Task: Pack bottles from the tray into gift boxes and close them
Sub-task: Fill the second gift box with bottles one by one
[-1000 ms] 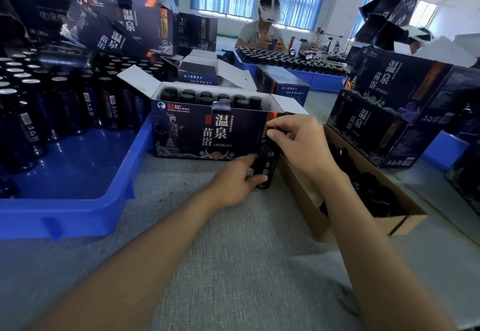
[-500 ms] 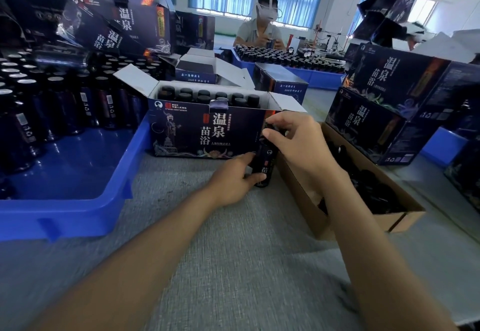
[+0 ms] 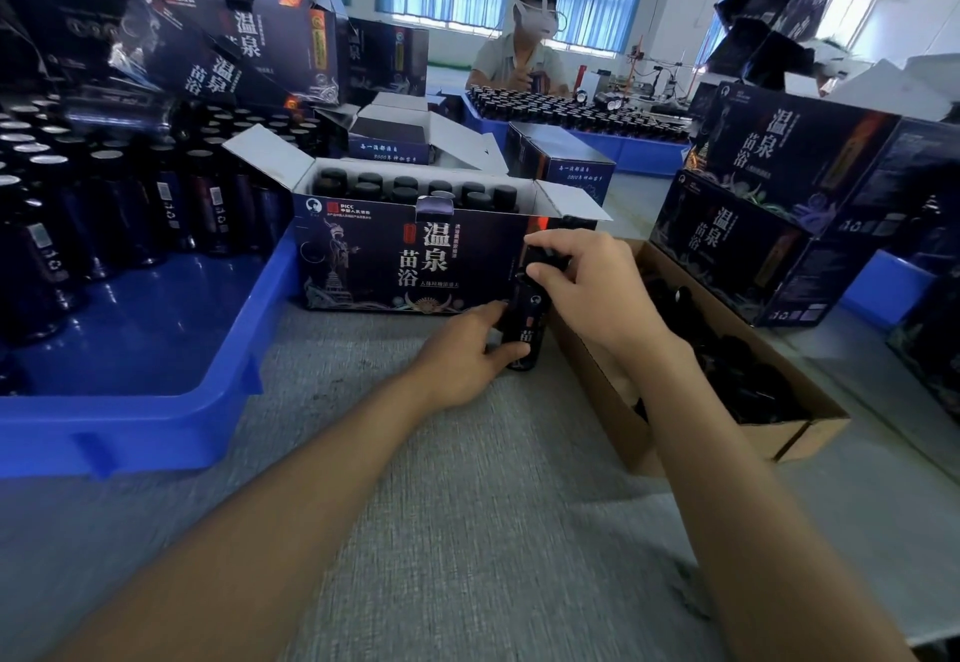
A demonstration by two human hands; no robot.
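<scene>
Dark-blue printed cardboard gift box (image 3: pixel 389 266) looks nearly full, flaps open; one dark glass bottle (image 3: pixel 530 321) stands just beside it, left hand (image 3: pixel 460 357) gripping its body, right hand (image 3: pixel 589 284) curled round its cap, and the blue plastic tray (image 3: pixel 130 432) holds many more

My left hand (image 3: pixel 462 354) and right hand (image 3: pixel 597 287): bare. Left forearm (image 3: pixel 291 495) and right forearm (image 3: pixel 727 479) bare too, uncovered right down to the bottom of view.
</scene>
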